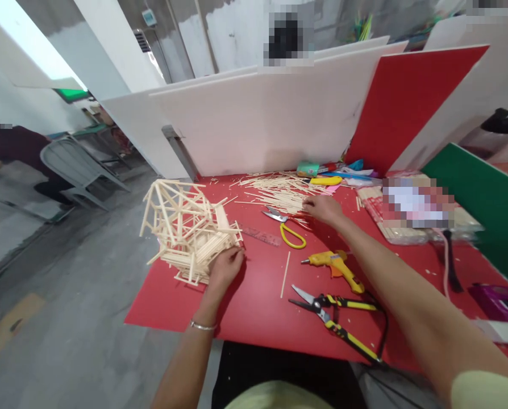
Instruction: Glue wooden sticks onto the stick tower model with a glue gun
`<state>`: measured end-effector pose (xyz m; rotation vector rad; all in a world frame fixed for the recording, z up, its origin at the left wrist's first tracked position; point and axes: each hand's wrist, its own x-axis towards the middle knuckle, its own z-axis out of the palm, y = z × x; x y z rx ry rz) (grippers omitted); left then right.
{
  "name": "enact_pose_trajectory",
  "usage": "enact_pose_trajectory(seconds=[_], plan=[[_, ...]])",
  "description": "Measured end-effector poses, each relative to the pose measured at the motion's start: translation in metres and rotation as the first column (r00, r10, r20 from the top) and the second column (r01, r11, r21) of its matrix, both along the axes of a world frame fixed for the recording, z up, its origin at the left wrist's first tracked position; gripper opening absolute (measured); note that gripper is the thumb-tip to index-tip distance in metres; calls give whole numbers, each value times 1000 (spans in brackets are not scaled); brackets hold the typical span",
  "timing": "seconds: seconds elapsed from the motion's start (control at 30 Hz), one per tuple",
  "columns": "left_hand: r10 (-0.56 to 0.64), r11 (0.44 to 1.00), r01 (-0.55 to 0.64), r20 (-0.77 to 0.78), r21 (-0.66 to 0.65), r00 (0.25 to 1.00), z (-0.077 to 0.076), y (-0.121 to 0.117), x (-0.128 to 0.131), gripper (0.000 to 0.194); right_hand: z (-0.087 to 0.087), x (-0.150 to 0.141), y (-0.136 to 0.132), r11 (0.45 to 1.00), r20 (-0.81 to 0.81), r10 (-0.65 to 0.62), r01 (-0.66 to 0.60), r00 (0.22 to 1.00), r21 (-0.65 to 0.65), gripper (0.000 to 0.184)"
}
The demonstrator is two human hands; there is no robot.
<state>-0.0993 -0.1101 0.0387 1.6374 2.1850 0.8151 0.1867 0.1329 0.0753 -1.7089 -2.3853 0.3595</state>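
Note:
A small house model (186, 227) made of thin wooden sticks stands at the left end of the red table (245, 307). My left hand (224, 267) rests at its near right corner with fingers curled against the sticks. My right hand (322, 209) reaches out to the loose pile of wooden sticks (279, 193) at the back of the table, fingers bent down onto the sticks; whether it grips one is hidden.
Yellow-handled scissors (288, 227), a ruler (260, 236), a single stick (285, 274), a yellow glue gun (334, 267) and yellow-black snips (334, 321) lie mid-table. White and red boards (279, 119) wall the back. A seated person (15, 153) and a grey chair (75, 165) are far left.

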Motion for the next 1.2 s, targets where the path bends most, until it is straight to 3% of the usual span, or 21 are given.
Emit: enact_pose_trajectory(seconds=[0.1,0.2,0.3,0.43,0.53,0.7,0.8,0.87,0.9,1.0,1.07,1.2], plan=[[15,1000,-14,-273,6,962,11,-2,9,30,-5,-17,11,995,39,100,-99,994,-30,36],[-202,977,212,-279,6,939,24,20,41,31,-12,-27,0,977,83,208,-202,975,-71,53],[-265,955,292,-309,44,913,30,83,73,31,-17,-29,-21,951,148,305,-293,941,-98,61],[-143,985,170,-381,36,913,20,183,85,26,-19,-10,-32,932,212,358,-334,909,-142,48],[-79,997,67,-455,-41,887,6,223,78,30,-18,26,-23,943,258,328,-298,909,-147,40],[-25,995,-25,-487,-95,873,-14,232,63,33,-15,86,-7,987,430,158,-129,889,-94,34],[-18,994,-42,-522,-104,853,-18,233,57,34,-11,84,-13,999,479,35,-27,877,-23,30],[-42,994,-20,-548,-107,835,-17,235,54,36,-10,65,-23,992,426,109,-122,898,4,31],[-57,994,-6,-559,-109,827,-17,236,53,36,-10,52,-28,972,374,203,-232,905,32,32],[-94,992,30,-584,-119,807,-13,238,51,36,-18,13,-36,829,276,493,-542,825,137,33],[-116,990,46,-591,-133,798,-10,238,50,35,-27,-6,-32,797,293,522,-581,801,167,34],[-112,990,34,-599,-140,793,-8,236,47,33,-41,-21,-6,850,302,457,-511,836,129,34]])
